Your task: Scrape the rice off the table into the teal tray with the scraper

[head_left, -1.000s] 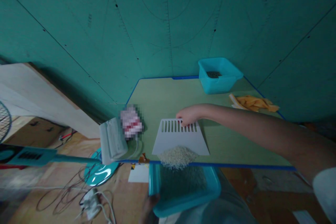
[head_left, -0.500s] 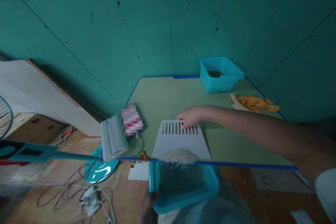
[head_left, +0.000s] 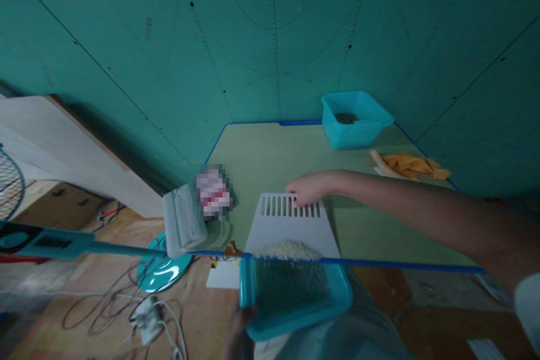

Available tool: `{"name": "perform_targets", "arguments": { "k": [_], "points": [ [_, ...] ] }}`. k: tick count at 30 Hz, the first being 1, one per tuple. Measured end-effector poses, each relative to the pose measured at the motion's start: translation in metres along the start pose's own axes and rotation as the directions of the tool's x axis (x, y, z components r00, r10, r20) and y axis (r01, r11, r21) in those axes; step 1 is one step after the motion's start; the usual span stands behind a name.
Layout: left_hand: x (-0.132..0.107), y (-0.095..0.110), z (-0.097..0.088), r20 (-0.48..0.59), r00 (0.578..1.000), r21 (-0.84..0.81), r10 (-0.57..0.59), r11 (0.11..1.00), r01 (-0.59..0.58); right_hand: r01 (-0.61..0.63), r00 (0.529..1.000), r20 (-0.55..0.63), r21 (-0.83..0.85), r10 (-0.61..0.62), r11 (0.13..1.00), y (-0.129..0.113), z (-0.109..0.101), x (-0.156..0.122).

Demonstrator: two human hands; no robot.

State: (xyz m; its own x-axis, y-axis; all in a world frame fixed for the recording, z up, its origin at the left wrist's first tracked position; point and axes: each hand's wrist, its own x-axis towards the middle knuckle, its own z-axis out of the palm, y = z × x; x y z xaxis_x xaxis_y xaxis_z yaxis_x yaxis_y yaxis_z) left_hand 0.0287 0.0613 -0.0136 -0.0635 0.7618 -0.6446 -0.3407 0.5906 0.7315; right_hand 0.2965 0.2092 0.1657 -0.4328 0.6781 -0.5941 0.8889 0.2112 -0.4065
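Observation:
My right hand (head_left: 309, 189) is closed on the slotted top edge of a white plastic scraper (head_left: 291, 225) that lies flat on the green table (head_left: 261, 157). A heap of white grains (head_left: 287, 250) sits at the scraper's near edge, right at the table's blue rim. Below that rim my left hand (head_left: 238, 331), mostly hidden, grips the corner of a teal tray (head_left: 295, 299), and grains lie spread inside it.
A teal tub (head_left: 353, 119) with dark contents stands at the table's far right, next to orange strips (head_left: 408, 165). A white roll (head_left: 183, 225) and a pixelated packet (head_left: 212, 193) lie at the left edge. Cables and a teal fan base (head_left: 162, 270) are on the floor.
The scraper has slid toward the table's near edge, and the grain heap has shrunk as grains dropped over the rim into the tray. The tray has risen closer to the edge.

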Motion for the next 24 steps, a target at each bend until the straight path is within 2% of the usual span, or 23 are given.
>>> {"name": "perform_targets", "arguments": {
  "k": [5,9,13,18,24],
  "points": [
    [-0.026,0.007,0.018,-0.038,0.999,-0.029,-0.027,0.999,0.026,-0.003,1.0,0.01,0.065,0.002,0.998,0.0,0.001,-0.002],
    [-0.037,0.013,0.027,-0.046,0.999,-0.082,-0.022,0.996,0.018,-0.002,1.0,0.002,0.107,0.002,0.994,0.002,0.003,-0.003],
    [-0.031,0.01,0.023,-0.083,0.996,-0.075,-0.018,0.997,0.012,-0.009,1.0,0.012,0.148,0.007,0.989,0.005,0.005,-0.002],
    [-0.017,0.008,0.014,-0.162,0.986,0.015,-0.039,0.999,0.042,-0.014,1.0,0.016,0.18,0.011,0.984,0.004,0.005,-0.002],
    [-0.038,0.015,0.025,-0.07,0.993,-0.116,-0.094,0.99,0.086,-0.003,1.0,0.009,0.2,0.002,0.98,0.003,0.004,-0.003]
  ]
}}
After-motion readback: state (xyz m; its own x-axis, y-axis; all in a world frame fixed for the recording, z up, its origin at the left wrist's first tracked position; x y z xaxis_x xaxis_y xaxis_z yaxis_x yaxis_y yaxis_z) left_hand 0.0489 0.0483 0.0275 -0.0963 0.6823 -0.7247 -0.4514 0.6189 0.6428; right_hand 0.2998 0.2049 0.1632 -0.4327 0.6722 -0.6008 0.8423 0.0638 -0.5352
